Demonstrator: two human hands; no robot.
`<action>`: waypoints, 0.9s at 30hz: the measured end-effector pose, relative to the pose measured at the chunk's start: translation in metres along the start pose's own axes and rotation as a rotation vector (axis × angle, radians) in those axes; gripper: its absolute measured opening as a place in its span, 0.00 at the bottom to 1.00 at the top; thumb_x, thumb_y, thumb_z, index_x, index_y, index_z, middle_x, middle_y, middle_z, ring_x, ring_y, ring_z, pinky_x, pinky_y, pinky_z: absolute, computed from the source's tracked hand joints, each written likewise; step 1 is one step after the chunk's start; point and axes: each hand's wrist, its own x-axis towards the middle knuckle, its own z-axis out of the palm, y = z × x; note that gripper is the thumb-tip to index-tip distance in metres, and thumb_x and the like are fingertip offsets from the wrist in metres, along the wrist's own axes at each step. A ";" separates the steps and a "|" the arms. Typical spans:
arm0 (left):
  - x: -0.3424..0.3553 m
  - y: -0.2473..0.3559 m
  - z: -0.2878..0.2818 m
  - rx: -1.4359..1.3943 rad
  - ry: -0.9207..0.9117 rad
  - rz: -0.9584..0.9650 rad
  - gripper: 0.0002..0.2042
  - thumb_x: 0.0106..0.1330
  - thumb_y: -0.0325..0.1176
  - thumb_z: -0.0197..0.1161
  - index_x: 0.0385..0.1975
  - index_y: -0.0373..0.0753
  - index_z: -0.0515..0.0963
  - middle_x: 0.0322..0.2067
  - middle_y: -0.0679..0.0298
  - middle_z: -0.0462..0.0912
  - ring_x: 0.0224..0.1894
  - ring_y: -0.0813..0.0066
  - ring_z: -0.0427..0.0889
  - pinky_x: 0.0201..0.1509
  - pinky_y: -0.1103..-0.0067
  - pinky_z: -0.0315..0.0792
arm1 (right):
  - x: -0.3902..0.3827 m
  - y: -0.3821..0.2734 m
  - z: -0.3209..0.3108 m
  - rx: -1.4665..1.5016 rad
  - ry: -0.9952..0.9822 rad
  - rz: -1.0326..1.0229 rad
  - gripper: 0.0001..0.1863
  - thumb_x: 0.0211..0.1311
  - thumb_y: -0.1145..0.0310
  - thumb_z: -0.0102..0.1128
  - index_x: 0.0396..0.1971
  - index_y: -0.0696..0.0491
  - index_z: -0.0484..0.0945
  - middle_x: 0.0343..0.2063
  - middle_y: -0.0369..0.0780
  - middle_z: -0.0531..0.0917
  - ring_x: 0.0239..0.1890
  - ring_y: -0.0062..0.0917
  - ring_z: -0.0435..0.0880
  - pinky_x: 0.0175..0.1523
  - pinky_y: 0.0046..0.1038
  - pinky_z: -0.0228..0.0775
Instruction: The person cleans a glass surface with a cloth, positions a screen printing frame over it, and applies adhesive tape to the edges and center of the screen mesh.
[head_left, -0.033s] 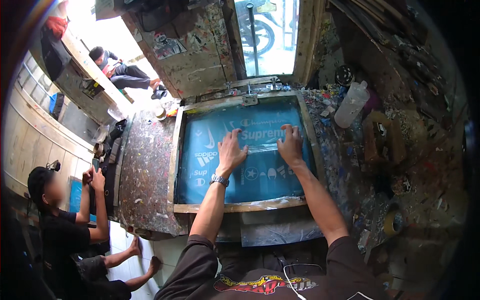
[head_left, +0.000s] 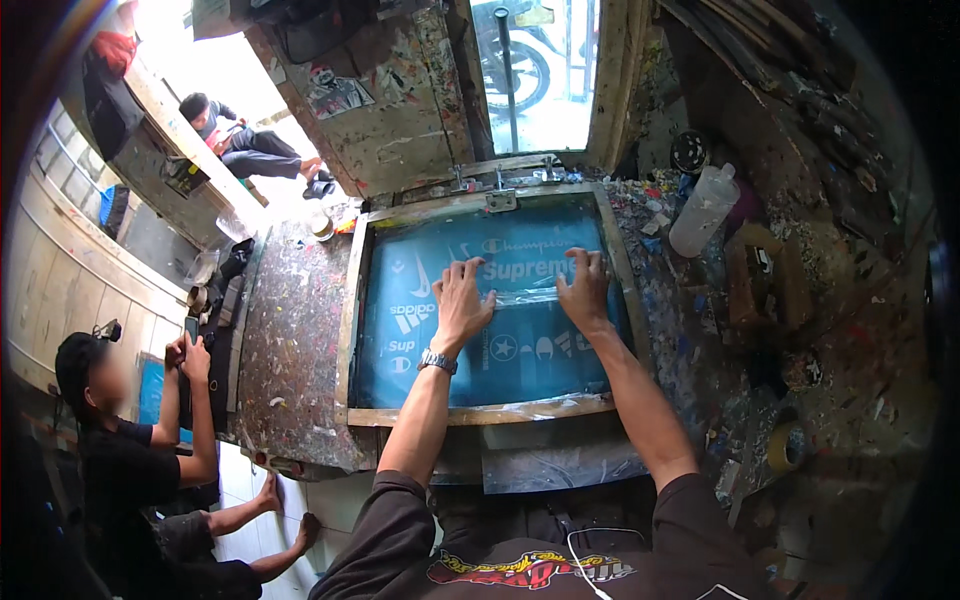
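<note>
A blue printing screen with pale stencil lettering and logos (head_left: 400, 385) lies in a worn wooden frame (head_left: 480, 412) before me. My left hand (head_left: 463, 305), with a metal watch on its wrist, rests over the mesh left of centre. Its fingers are bent and spread, the thumb apart from them. Across from it, my right hand (head_left: 584, 288) has curved fingers and a separate thumb near the lettering. A shiny, clear strip that looks like tape (head_left: 525, 298) lies across the mesh between my two thumbs. Whether its ends are under my fingers is hidden.
Metal hinge clamps (head_left: 500, 200) hold the frame's far edge on a paint-spattered table (head_left: 290, 350). To the right are a translucent bottle (head_left: 703, 210), a wooden box (head_left: 765, 275) and a tape roll (head_left: 787, 445). A person with a phone (head_left: 135, 470) sits at left; another person (head_left: 250, 145) sits beyond the doorway.
My right hand has shifted slightly to the right, uncovering a little more of the lettering. The left hand has barely moved, and the screen stays in place.
</note>
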 end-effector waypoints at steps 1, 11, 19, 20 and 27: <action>-0.003 -0.002 -0.003 0.000 0.001 -0.003 0.23 0.56 0.34 0.69 0.53 0.44 0.74 0.45 0.55 0.79 0.52 0.56 0.74 0.56 0.63 0.65 | 0.000 0.001 -0.002 -0.007 0.074 -0.072 0.22 0.50 0.68 0.69 0.47 0.48 0.75 0.42 0.43 0.78 0.51 0.40 0.74 0.53 0.43 0.60; 0.001 -0.021 0.002 -0.077 -0.073 0.233 0.04 0.60 0.33 0.64 0.31 0.42 0.79 0.36 0.62 0.80 0.49 0.58 0.74 0.56 0.61 0.62 | -0.010 -0.010 -0.001 -0.035 -0.205 -0.237 0.06 0.56 0.64 0.63 0.32 0.47 0.83 0.41 0.39 0.80 0.50 0.37 0.75 0.52 0.46 0.59; -0.009 -0.045 -0.019 -0.013 0.036 0.160 0.17 0.62 0.40 0.67 0.48 0.40 0.78 0.40 0.57 0.81 0.48 0.56 0.76 0.55 0.63 0.65 | -0.030 -0.040 -0.071 0.086 0.423 -0.228 0.09 0.60 0.63 0.63 0.39 0.47 0.84 0.34 0.44 0.83 0.45 0.39 0.81 0.58 0.44 0.63; 0.000 -0.041 -0.026 -0.017 0.039 0.195 0.17 0.62 0.40 0.67 0.48 0.40 0.78 0.40 0.57 0.81 0.48 0.56 0.76 0.55 0.63 0.65 | -0.030 -0.040 -0.097 0.075 0.455 -0.219 0.09 0.60 0.63 0.63 0.39 0.47 0.84 0.34 0.44 0.83 0.45 0.39 0.81 0.58 0.44 0.63; -0.013 -0.033 -0.006 -0.041 0.067 0.082 0.19 0.68 0.42 0.62 0.53 0.39 0.74 0.41 0.55 0.79 0.51 0.56 0.74 0.58 0.61 0.63 | -0.080 0.142 -0.201 0.120 0.194 0.329 0.19 0.67 0.61 0.57 0.51 0.56 0.76 0.42 0.51 0.84 0.50 0.46 0.82 0.53 0.39 0.73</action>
